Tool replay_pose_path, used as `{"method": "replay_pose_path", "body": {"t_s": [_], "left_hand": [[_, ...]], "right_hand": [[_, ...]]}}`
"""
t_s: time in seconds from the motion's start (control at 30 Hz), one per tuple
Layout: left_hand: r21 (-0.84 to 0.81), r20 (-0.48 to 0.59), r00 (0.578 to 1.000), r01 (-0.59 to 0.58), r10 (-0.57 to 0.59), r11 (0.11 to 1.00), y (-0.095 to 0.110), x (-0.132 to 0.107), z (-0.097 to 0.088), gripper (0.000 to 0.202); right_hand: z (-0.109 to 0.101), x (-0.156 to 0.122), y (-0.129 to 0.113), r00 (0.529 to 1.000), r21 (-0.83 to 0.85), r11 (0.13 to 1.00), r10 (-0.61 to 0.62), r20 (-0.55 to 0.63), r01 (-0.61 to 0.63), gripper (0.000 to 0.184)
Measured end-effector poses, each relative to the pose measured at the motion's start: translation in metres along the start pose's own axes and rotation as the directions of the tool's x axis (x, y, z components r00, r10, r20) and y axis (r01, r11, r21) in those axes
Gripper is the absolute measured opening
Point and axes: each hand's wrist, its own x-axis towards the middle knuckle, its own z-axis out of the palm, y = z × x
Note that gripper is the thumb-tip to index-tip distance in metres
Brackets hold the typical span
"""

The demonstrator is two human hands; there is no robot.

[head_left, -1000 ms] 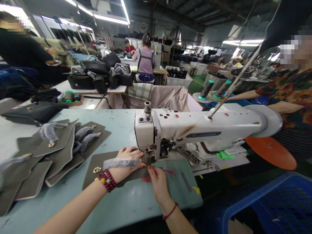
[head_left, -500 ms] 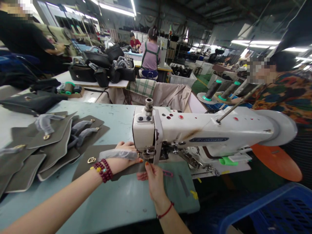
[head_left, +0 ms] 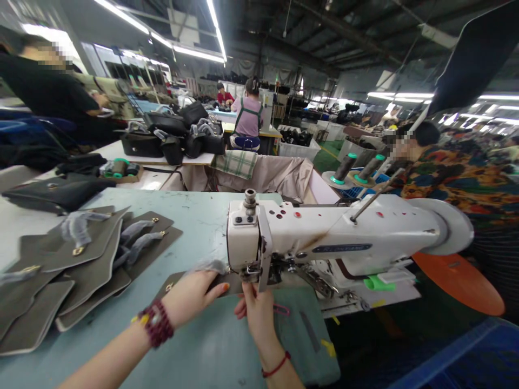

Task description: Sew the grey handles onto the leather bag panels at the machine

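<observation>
A white sewing machine stands on a pale green table. Under its needle lies a grey-brown leather panel with a gold clasp and a plastic-wrapped tab. My left hand rests on this panel left of the needle, fingers closed and pressed down on it. My right hand pinches the panel's near edge just in front of the presser foot. Most of the panel is hidden under my hands.
A stack of similar panels lies at the left. Black bags crowd the table behind. Thread cones stand behind the machine. A person in a patterned shirt works at the right; others sit farther back.
The panel has slid right under the machine, so less of it shows. My left hand has pulled back toward me and now sits nearer the needle's front. The camera tilted up slightly.
</observation>
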Motion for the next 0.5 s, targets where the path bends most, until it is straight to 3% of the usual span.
{"method": "replay_pose_path", "body": {"t_s": [0.07, 0.13, 0.17, 0.23, 0.3, 0.33, 0.4, 0.5], "left_hand": [[-0.154, -0.141, 0.989, 0.033, -0.055, 0.987, 0.009, -0.037, 0.02, 0.037], [-0.429, -0.153, 0.982, 0.035, -0.111, 0.903, 0.02, -0.064, 0.049, 0.03], [-0.58, -0.087, 0.987, 0.062, -0.138, 0.812, 0.025, -0.07, 0.065, 0.031], [-0.828, -0.004, 0.959, 0.155, -0.282, 0.538, 0.036, -0.064, 0.091, 0.048], [-0.941, 0.057, 0.925, 0.176, -0.376, 0.291, 0.044, -0.044, 0.103, 0.06], [-0.961, 0.08, 0.912, 0.178, -0.403, 0.212, 0.045, -0.032, 0.103, 0.062], [-0.962, 0.121, 0.888, 0.215, -0.444, 0.167, 0.044, -0.012, 0.097, 0.061], [-0.902, 0.163, 0.854, 0.332, -0.495, 0.276, 0.032, -0.001, 0.085, 0.057]], "right_hand": [[0.0, 0.0, 0.001, 1.0, -0.012, 1.0, -0.002, 0.013, 0.002, 0.061], [-0.001, 0.0, 0.0, 1.0, -0.022, 1.0, -0.009, 0.011, 0.009, 0.062], [-0.001, -0.001, 0.0, 1.0, -0.028, 0.999, -0.018, 0.01, 0.018, 0.062], [-0.003, -0.001, -0.001, 0.999, -0.051, 0.998, -0.042, 0.009, 0.042, 0.062], [-0.004, -0.001, -0.003, 0.998, -0.081, 0.995, -0.064, 0.005, 0.064, 0.062], [-0.005, 0.0, -0.004, 0.997, -0.101, 0.992, -0.075, -0.002, 0.074, 0.062], [-0.006, 0.001, -0.005, 0.994, -0.144, 0.985, -0.103, -0.021, 0.099, 0.062], [-0.007, 0.0, -0.005, 0.993, -0.146, 0.984, -0.114, -0.035, 0.107, 0.061]]}}
